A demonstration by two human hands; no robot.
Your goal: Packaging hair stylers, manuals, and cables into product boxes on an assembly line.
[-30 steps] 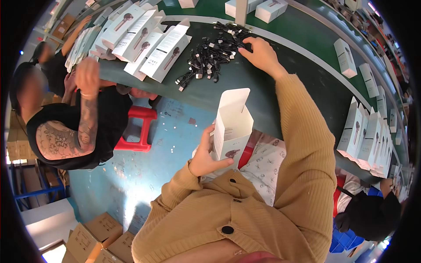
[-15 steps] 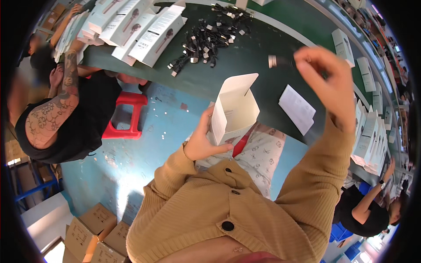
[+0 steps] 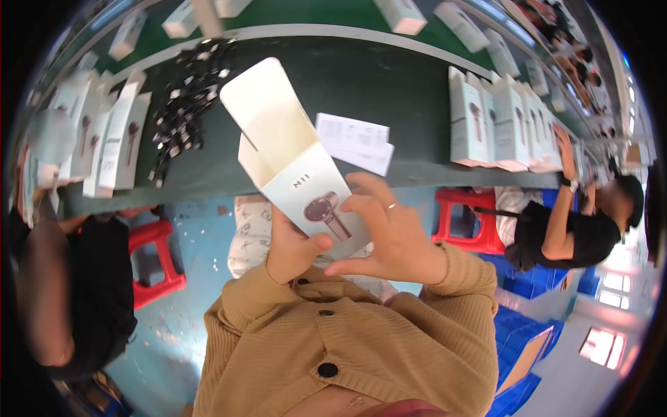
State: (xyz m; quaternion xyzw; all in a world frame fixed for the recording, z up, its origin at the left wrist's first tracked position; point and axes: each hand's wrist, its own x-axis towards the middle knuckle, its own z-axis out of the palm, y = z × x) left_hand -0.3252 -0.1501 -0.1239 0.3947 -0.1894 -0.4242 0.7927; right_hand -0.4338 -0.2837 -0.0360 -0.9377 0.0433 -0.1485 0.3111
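Note:
A tall white carton [image 3: 306,184] stands tilted in front of me, its top flap [image 3: 272,104] raised and its mouth uncovered. A dark handled appliance is pictured on its side. My left hand [image 3: 288,247] grips the carton's lower left side, with the thumb across the printed face. On the other side, my right hand [image 3: 399,236] is open, fingers spread and curved beside the carton. Its fingertips are at the carton's right edge; whether they touch cannot be made out. Behind the carton, folded white printed leaflets [image 3: 354,142] lie on the dark green table [image 3: 292,52].
A heap of black cables [image 3: 187,104] lies left on the table. White cartons stand in a row at right [image 3: 511,125] and in a group at left [image 3: 114,146]. Co-workers sit on both sides, near red stools [image 3: 464,219]. More cartons [image 3: 403,15] lie beyond the table's pale rail.
My right hand came down from above the table to the carton; the cable near its fingers is no longer seen there. The carton has turned, showing its printed face. My view swung right.

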